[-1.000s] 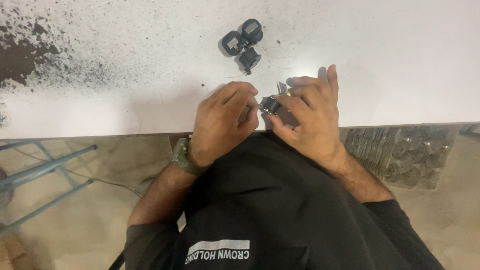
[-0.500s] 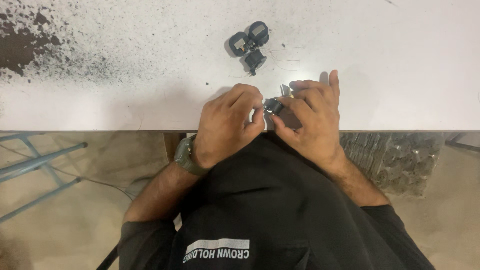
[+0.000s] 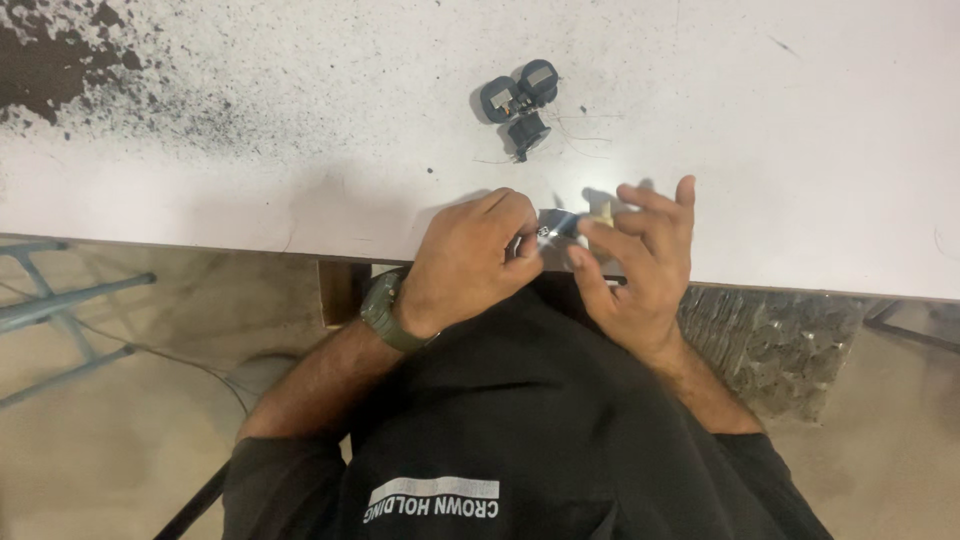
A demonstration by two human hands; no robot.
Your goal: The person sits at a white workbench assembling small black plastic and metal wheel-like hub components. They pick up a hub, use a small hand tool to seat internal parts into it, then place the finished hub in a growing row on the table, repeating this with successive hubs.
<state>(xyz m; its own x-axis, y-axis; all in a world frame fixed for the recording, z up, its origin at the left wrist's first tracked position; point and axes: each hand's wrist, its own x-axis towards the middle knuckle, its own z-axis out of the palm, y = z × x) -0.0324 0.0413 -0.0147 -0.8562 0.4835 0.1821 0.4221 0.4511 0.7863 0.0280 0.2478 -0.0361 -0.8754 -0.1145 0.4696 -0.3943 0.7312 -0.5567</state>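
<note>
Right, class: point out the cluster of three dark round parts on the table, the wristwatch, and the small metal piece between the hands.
cluster of dark round parts (image 3: 520,103), head view, the middle of the group.
wristwatch (image 3: 385,312), head view, its green strap.
small metal piece (image 3: 556,226), head view, its shiny face.

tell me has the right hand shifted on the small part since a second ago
Yes. The right hand has opened, its fingers lifting away from the small part and spreading toward the white table's edge; the left hand stays on it.
</note>
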